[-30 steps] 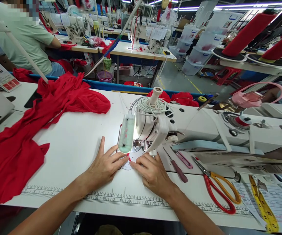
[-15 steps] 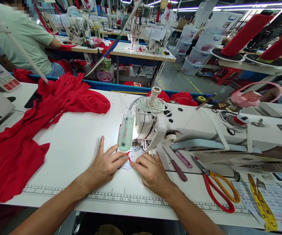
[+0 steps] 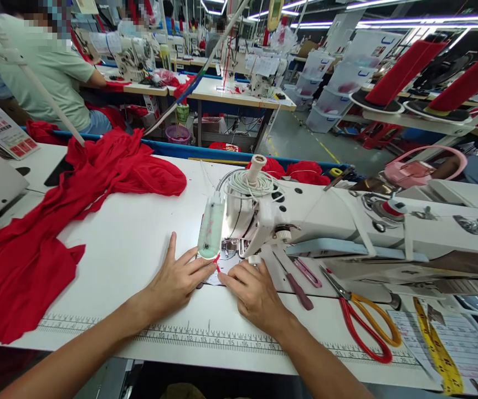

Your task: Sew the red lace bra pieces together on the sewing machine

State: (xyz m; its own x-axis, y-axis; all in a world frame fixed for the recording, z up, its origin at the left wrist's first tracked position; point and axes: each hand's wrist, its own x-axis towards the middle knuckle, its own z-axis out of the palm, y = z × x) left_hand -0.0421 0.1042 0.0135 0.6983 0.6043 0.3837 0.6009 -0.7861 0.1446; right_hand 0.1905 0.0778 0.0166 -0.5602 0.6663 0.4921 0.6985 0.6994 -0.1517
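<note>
A narrow red fabric strip lies at the needle area of the white sewing machine, partly under a pale green translucent guard. My left hand rests flat beside it, fingers spread, with fingertips touching the strip's left side. On the other side, my right hand has its fingers curled, and its foremost fingertips are at the strip's near end. The exact grip there is partly hidden. Right of that hand lie a dark-handled screwdriver, a pink thread snipper and scissors with red and orange handles.
Red cloth is heaped across the table's left side. A printed ruler runs along the front edge. At right are a yellow tape measure over papers and red thread cones. A person in a pale green shirt sits beyond, left.
The view has shifted slightly, so the machine and scissors appear a little further left. Both hands keep nearly the same pose at the red strip.
</note>
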